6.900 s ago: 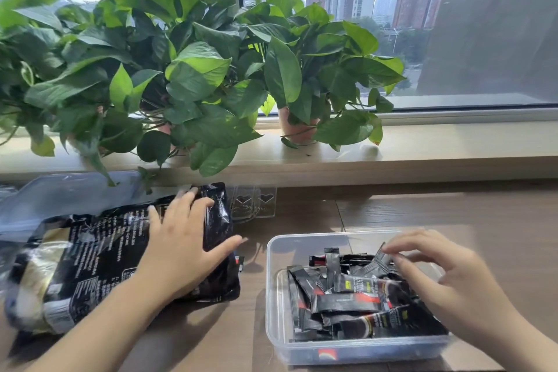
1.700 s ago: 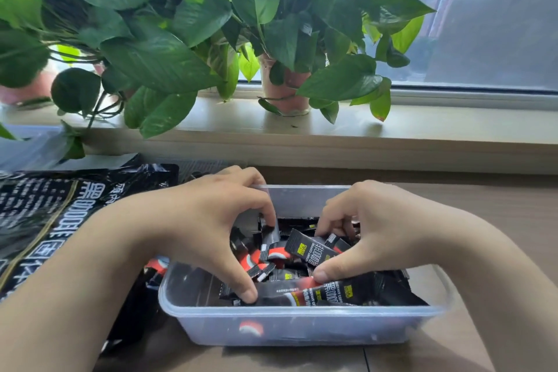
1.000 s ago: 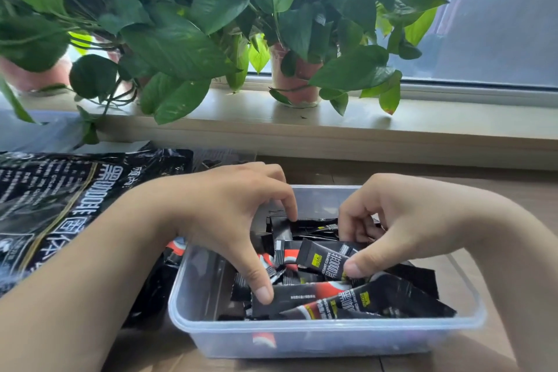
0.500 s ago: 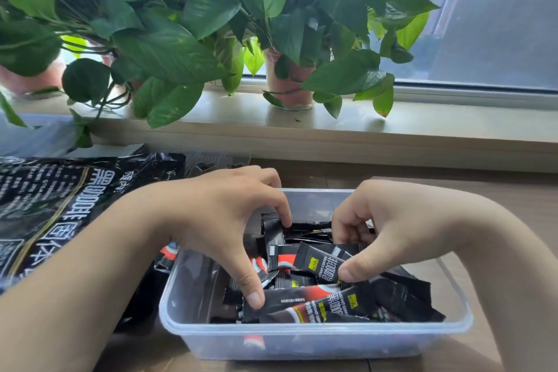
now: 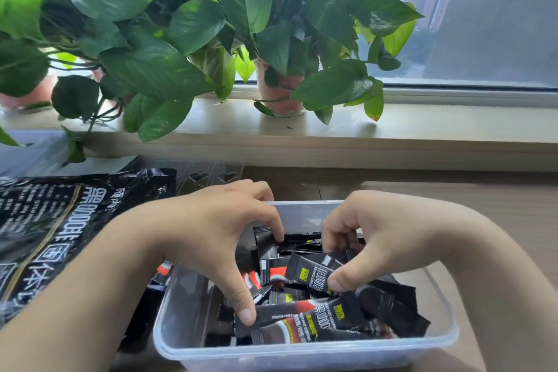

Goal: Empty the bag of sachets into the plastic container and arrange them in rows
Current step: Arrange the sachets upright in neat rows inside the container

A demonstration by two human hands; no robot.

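Clamping the sachets [image 5: 311,276] between thumb and curled fingers, left hand [image 5: 208,229] and right hand [image 5: 389,235] bunch them in the plastic container [image 5: 302,353], apparently for rows.

surface: wooden table [image 5: 498,220] | on it: plastic container [image 5: 302,353] | black bag [image 5: 60,220] | clear lid [image 5: 211,174], perhaps

Left grip [image 5: 211,235] and right grip [image 5: 389,238] side by side, fingers curled down, thumbs spread.

Left hand [image 5: 211,238] and right hand [image 5: 380,248] grip jumbled sachets [image 5: 320,320] inside the plastic container [image 5: 302,353]. Bag [image 5: 60,226] lies left, on worktop [image 5: 498,220].
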